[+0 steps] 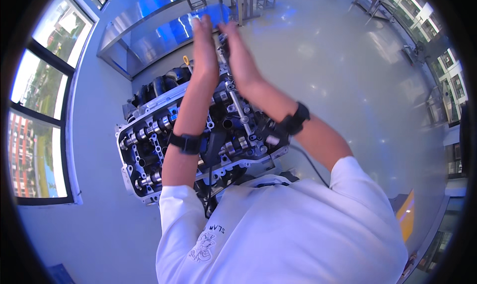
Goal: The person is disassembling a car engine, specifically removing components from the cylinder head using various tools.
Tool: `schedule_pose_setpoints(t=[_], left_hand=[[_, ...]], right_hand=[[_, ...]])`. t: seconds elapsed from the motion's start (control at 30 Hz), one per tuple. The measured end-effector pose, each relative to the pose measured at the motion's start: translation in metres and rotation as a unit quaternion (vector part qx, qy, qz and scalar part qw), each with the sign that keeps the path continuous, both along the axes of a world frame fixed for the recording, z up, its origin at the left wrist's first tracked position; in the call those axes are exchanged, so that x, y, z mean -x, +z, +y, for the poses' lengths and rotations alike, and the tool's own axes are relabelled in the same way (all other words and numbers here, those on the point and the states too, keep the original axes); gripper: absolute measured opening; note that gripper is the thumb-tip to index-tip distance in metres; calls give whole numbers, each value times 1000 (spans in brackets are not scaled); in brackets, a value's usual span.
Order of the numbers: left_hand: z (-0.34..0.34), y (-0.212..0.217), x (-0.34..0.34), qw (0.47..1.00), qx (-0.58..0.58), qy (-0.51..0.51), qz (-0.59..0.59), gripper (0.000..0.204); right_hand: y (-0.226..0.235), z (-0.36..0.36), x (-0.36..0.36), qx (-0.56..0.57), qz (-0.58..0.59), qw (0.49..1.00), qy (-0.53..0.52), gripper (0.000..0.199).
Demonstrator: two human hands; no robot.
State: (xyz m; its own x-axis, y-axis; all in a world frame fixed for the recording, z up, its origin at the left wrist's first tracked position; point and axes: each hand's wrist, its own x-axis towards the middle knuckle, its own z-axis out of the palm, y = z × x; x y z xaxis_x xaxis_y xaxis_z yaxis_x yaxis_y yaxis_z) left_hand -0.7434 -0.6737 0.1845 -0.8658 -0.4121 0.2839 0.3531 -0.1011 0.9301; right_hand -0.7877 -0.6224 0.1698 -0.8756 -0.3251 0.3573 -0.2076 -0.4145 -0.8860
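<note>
My left hand (204, 48) and my right hand (239, 58) are raised over the far side of a car engine (160, 102), palms facing and a narrow gap between them. Both have their fingers stretched out, and motion blurs the fingertips. In the gap shows a dark metal piece (223, 41), close to the right palm; whether the hand touches it I cannot tell. Below my arms the engine's open top bares shiny camshafts (153, 129) and a silver rail (237, 103). My left forearm hides part of the middle. Each forearm wears a black strap.
A steel workbench (114, 41) stands beyond the engine. From the engine's far edge sticks up a yellow ring handle (186, 60). A dark cable (312, 161) runs by my right arm. Windows (47, 80) line the left wall, and a yellow panel (406, 217) is at the lower right.
</note>
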Motion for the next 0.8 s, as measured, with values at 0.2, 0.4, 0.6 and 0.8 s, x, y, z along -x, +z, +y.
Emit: schedule_pose_setpoints(t=[0.2, 0.4, 0.6, 0.8], left_hand=[[-1, -13, -2, 995, -71, -74, -15, 77], [8, -19, -8, 985, -92, -145, 10, 77], [-2, -2, -8, 998, -51, -36, -26, 81], [9, -35, -6, 996, -71, -56, 3, 74]], right_hand=[[14, 15, 16, -19, -65, 998, 10, 75], [3, 1, 15, -57, 13, 997, -53, 73], [6, 9, 9, 28, -113, 993, 20, 77], [7, -4, 46, -12, 6, 994, -105, 64]])
